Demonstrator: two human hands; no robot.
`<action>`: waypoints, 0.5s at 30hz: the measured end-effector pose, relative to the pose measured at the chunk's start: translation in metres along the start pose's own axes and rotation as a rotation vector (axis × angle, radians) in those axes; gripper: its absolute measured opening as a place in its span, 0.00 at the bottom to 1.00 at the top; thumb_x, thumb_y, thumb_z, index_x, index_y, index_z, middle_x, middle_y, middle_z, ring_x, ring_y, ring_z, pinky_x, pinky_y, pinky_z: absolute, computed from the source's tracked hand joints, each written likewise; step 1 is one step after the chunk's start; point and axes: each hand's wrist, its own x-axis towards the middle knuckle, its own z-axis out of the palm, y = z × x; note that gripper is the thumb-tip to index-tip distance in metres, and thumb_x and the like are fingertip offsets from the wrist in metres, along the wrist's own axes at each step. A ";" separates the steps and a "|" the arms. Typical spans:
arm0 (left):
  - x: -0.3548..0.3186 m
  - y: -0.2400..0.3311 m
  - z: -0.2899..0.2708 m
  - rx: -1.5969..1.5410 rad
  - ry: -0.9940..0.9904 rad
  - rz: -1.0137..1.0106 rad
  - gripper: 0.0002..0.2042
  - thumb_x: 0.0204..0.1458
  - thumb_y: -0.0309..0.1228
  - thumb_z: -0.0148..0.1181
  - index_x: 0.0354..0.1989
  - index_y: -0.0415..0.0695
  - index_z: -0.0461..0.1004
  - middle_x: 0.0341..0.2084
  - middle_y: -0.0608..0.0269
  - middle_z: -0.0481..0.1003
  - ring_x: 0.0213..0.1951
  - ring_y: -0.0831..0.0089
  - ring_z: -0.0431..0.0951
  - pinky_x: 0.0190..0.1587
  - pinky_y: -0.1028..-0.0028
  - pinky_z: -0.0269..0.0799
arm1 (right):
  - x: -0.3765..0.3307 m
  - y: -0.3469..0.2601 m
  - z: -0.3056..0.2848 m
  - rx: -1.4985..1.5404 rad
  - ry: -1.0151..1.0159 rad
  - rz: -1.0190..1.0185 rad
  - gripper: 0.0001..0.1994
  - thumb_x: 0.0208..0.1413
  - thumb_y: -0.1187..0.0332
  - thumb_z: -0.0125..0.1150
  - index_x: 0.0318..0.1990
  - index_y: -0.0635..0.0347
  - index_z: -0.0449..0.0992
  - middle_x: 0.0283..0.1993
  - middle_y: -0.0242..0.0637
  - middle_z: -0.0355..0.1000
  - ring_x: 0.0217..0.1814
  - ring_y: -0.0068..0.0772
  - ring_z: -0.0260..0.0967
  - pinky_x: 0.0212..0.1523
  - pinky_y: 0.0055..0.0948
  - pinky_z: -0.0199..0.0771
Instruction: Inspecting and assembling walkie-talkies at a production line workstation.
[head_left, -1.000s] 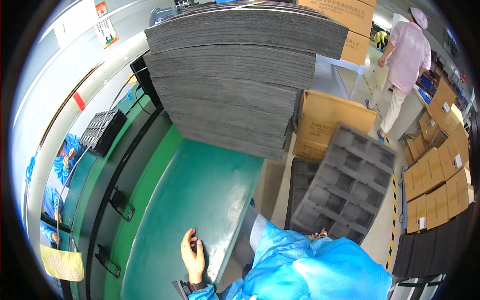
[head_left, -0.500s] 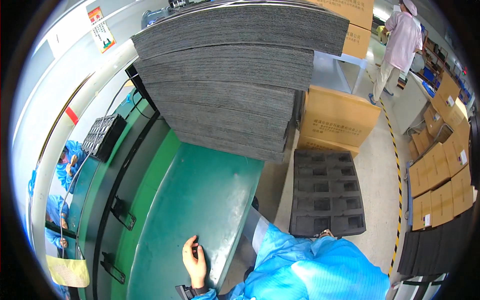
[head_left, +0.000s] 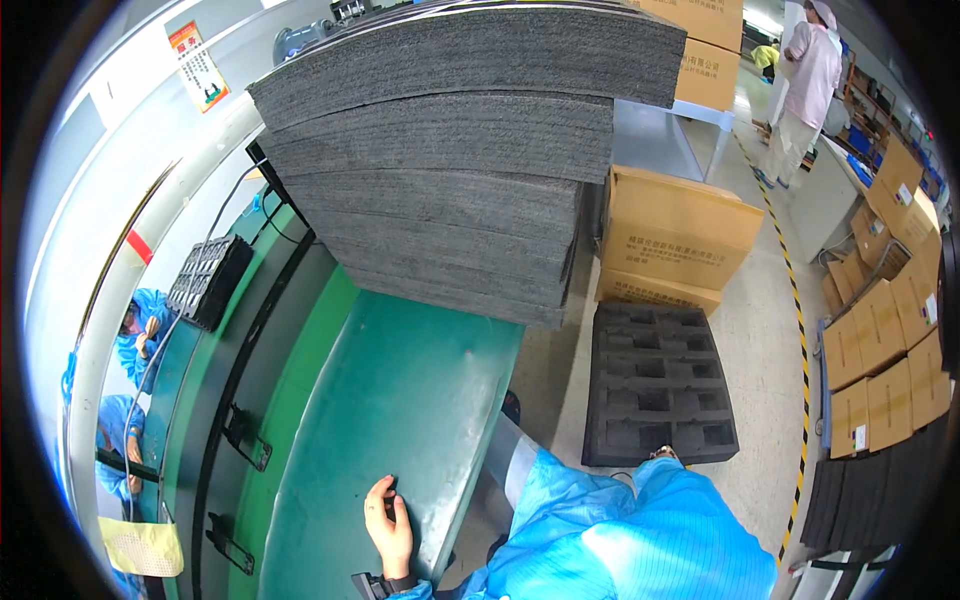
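My left hand (head_left: 388, 530) rests on the green tabletop (head_left: 400, 400), empty, its fingers loosely curved and the thumb apart. A black foam tray (head_left: 665, 355) with rows of rectangular pockets is out to the right of the table. Just a bit of my right hand (head_left: 665, 453) shows, its fingers bent over the tray's near edge; the blue sleeve covers the rest. Beyond the tabletop rises a tall stack of dark grey foam sheets (head_left: 440, 200).
An open cardboard box (head_left: 675, 240) stands beyond the tray. Cartons on a cart (head_left: 870, 400) line the right side, past a striped floor line (head_left: 795, 350). Two co-workers (head_left: 150, 335) in blue sit left; a person in pink (head_left: 808, 80) stands far right.
The foam tray has shifted slightly right and turned a little, with my right hand at its edge. My left hand stays in place. The person in pink has moved slightly.
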 end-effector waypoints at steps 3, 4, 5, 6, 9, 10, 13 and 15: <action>0.001 0.003 0.000 0.006 0.009 0.026 0.15 0.53 0.19 0.53 0.50 0.41 0.74 0.51 0.56 0.74 0.43 0.65 0.75 0.46 0.70 0.72 | 0.004 0.004 -0.003 0.037 0.009 0.008 0.21 0.59 0.52 0.56 0.55 0.52 0.70 0.52 0.34 0.69 0.53 0.35 0.67 0.49 0.34 0.70; 0.001 0.005 0.000 0.010 0.003 0.033 0.15 0.53 0.19 0.53 0.49 0.40 0.74 0.51 0.55 0.74 0.44 0.64 0.75 0.47 0.70 0.72 | 0.004 0.005 -0.002 0.043 0.006 0.012 0.21 0.59 0.52 0.56 0.54 0.52 0.70 0.51 0.34 0.70 0.52 0.35 0.68 0.48 0.34 0.70; 0.001 0.006 0.000 0.015 -0.003 0.040 0.14 0.53 0.19 0.52 0.49 0.40 0.74 0.51 0.55 0.74 0.46 0.64 0.75 0.47 0.70 0.72 | 0.005 0.006 -0.002 0.055 0.012 0.012 0.20 0.59 0.52 0.56 0.54 0.53 0.71 0.50 0.35 0.71 0.51 0.35 0.69 0.47 0.34 0.71; 0.000 0.006 -0.001 0.016 0.003 0.037 0.14 0.53 0.19 0.52 0.49 0.40 0.74 0.51 0.55 0.74 0.46 0.64 0.75 0.47 0.70 0.72 | 0.006 0.007 -0.004 0.060 0.017 0.017 0.20 0.59 0.53 0.56 0.53 0.53 0.72 0.49 0.35 0.71 0.51 0.35 0.69 0.46 0.33 0.71; -0.004 0.005 -0.002 0.035 0.022 0.058 0.13 0.54 0.20 0.52 0.47 0.41 0.75 0.51 0.54 0.74 0.49 0.60 0.74 0.50 0.67 0.71 | 0.008 0.010 -0.005 0.089 0.034 0.020 0.19 0.58 0.53 0.57 0.51 0.53 0.73 0.47 0.35 0.73 0.49 0.34 0.71 0.44 0.33 0.73; -0.004 0.006 -0.002 0.101 0.023 0.099 0.13 0.54 0.20 0.52 0.47 0.41 0.75 0.51 0.54 0.75 0.50 0.58 0.74 0.52 0.66 0.69 | 0.009 0.011 -0.004 0.098 0.038 0.024 0.18 0.58 0.54 0.57 0.51 0.53 0.74 0.46 0.35 0.74 0.48 0.34 0.72 0.44 0.33 0.73; -0.006 0.007 -0.003 0.153 0.019 0.120 0.12 0.54 0.21 0.52 0.45 0.42 0.75 0.51 0.53 0.75 0.52 0.55 0.73 0.56 0.63 0.67 | 0.014 0.010 -0.005 0.143 0.054 0.020 0.17 0.58 0.54 0.57 0.49 0.54 0.76 0.44 0.36 0.76 0.46 0.34 0.74 0.42 0.32 0.75; -0.003 0.012 0.002 0.141 -0.001 0.112 0.11 0.53 0.20 0.52 0.44 0.41 0.75 0.51 0.52 0.74 0.53 0.55 0.73 0.58 0.62 0.66 | 0.022 0.011 -0.001 0.207 0.058 0.016 0.16 0.58 0.55 0.58 0.48 0.54 0.77 0.43 0.36 0.77 0.44 0.33 0.75 0.40 0.32 0.76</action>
